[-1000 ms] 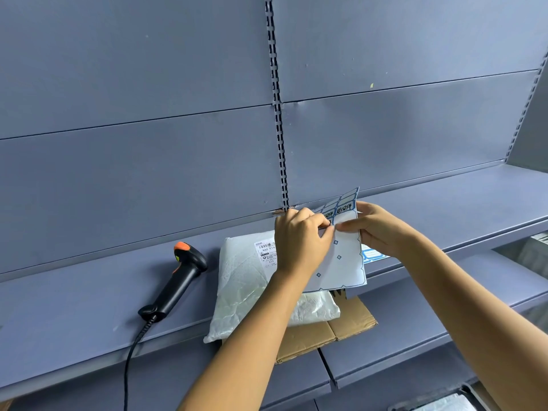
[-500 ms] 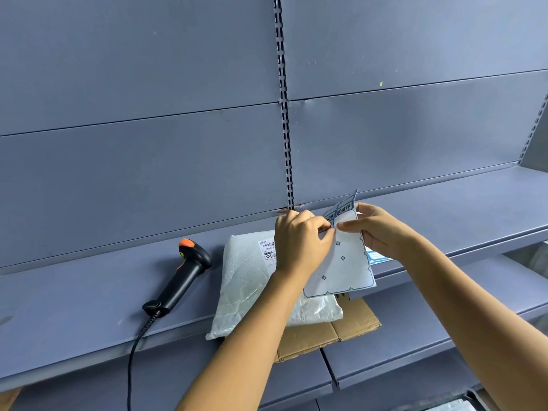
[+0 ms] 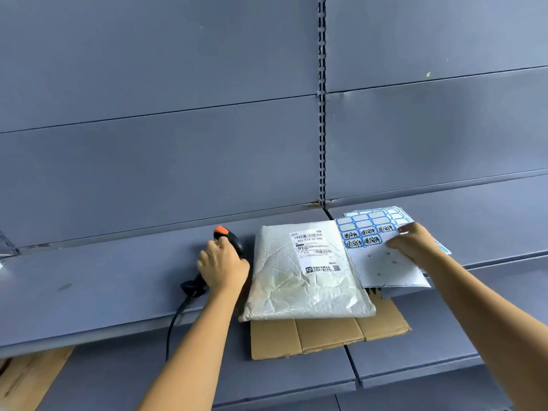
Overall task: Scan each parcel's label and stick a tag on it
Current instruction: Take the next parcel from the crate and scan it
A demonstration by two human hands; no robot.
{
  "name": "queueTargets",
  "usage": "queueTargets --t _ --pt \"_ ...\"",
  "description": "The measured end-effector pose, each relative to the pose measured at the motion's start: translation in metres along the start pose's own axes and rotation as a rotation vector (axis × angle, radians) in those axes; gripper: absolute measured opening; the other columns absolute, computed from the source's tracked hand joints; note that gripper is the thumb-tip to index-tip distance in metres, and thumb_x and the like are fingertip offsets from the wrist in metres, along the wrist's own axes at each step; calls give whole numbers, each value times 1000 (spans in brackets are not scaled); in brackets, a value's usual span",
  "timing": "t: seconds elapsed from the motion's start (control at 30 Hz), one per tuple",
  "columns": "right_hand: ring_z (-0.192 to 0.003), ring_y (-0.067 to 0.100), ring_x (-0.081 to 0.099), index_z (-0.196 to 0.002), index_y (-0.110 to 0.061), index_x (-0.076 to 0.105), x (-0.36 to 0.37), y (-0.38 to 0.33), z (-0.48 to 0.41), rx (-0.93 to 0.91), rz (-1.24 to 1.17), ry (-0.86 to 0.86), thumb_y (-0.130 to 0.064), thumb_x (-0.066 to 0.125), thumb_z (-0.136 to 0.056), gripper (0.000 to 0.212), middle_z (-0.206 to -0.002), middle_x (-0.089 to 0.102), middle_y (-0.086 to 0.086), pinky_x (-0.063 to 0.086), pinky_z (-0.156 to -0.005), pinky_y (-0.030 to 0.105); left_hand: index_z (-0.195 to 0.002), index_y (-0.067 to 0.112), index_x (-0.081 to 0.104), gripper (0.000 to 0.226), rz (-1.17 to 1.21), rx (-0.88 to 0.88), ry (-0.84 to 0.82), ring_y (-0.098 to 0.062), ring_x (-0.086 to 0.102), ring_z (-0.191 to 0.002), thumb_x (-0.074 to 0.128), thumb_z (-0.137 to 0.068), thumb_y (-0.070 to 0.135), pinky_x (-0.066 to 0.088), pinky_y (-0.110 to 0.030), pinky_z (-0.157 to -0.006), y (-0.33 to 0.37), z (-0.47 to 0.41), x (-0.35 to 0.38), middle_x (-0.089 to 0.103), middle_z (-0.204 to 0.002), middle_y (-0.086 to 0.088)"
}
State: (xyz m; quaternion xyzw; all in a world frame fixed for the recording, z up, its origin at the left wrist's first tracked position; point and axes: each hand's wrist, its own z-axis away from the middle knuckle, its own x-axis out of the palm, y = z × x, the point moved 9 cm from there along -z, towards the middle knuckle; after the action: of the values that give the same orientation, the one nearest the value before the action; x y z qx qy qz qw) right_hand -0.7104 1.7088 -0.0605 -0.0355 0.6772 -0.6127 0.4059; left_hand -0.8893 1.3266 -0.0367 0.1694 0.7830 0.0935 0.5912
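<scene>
A white padded parcel (image 3: 305, 280) lies flat on the grey shelf (image 3: 103, 280), its printed label (image 3: 315, 247) facing up. To its left, my left hand (image 3: 222, 266) grips the handle of a black barcode scanner (image 3: 229, 237) with an orange top, which lies on the shelf. Right of the parcel lies a sheet of blue-bordered tags (image 3: 376, 247), several with black writing. My right hand (image 3: 413, 241) rests on that sheet and holds its right part with curled fingers.
The scanner's black cable (image 3: 175, 321) drops over the shelf's front edge. Flattened brown cardboard (image 3: 323, 336) sticks out from under the parcel, above a lower grey shelf (image 3: 415, 345). Another cardboard piece (image 3: 26, 378) shows at bottom left. A slotted upright (image 3: 321, 99) divides the back panels.
My left hand has let go of the tag sheet and moved left onto the scanner. My right hand has laid the sheet down flat beside the parcel.
</scene>
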Motion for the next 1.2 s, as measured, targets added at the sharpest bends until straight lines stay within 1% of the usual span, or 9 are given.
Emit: queueTargets --t 0.17,0.33,0.43,0.53,0.67,0.87,0.93,1.07,1.2 --pt "-101 35 55 -106 -9 47 11 14 -4 62 199 56 -10 68 -75 38 -100 57 16 46 -77 35 -117 4 45 41 -130 -64 -137 -35 54 -113 60 -87 27 42 -39 -90 -37 -6 16 56 -121 -14" --pt "-122 38 36 -120 -5 46 9 -2 6 24 495 178 -17 61 -79 45 -127 48 21 34 -99 41 -115 0 47 39 44 -83 -166 -39 57 -105 60 -89 27 50 -43 -84 -39 -9 12 57 -116 -19" --pt "-116 32 48 -122 -7 51 26 -41 22 -177 318 93 -18 64 -82 43 -125 56 15 42 -90 35 -115 -3 47 42 276 -81 -117 -41 56 -103 60 -90 28 49 -44 -83 -14 -4 -5 54 -116 -24" --pt "-89 19 63 -115 -9 57 67 -91 64 -281 -130 -296 -18 66 -88 30 -113 66 10 48 -71 24 -113 -5 49 43 514 -17 -93 -39 58 -99 60 -90 29 45 -36 -74 36 1 -35 56 -114 -24" --pt "-88 22 67 -106 -14 60 117 -135 132 -179 -422 -810 -35 54 -94 25 -105 67 6 54 -82 35 -112 0 52 38 727 124 -261 -34 60 -102 60 -84 25 51 -38 -80 113 31 -45 58 -114 -17" --pt "-66 19 62 -90 -13 55 110 -123 140 6 -587 -814 -32 46 -98 23 -77 60 6 51 -62 32 -114 19 56 65 1011 181 -769 -20 63 -104 61 -52 40 53 -40 -90 153 83 -7 61 -116 -10" --pt "-73 23 67 -99 -10 55 107 -108 136 62 -597 -804 -30 48 -97 21 -88 59 9 54 -67 35 -103 17 60 47 1058 106 -783 -21 62 -105 60 -62 39 50 -34 -91 142 85 2 64 -116 -9" --pt "-76 27 64 -118 -8 46 92 -87 124 134 -665 -630 -26 51 -96 29 -104 56 10 51 -64 36 -125 7 48 53 708 -338 -362 -32 47 -116 60 -82 35 46 -34 -92 61 72 25 46 -128 -13" --pt "-66 22 58 -115 -6 47 82 -81 124 142 -623 -567 -27 55 -94 31 -97 53 9 51 -54 31 -128 3 35 74 808 -593 -468 -31 44 -117 74 -76 38 44 -33 -86 49 95 50 37 -130 -17"
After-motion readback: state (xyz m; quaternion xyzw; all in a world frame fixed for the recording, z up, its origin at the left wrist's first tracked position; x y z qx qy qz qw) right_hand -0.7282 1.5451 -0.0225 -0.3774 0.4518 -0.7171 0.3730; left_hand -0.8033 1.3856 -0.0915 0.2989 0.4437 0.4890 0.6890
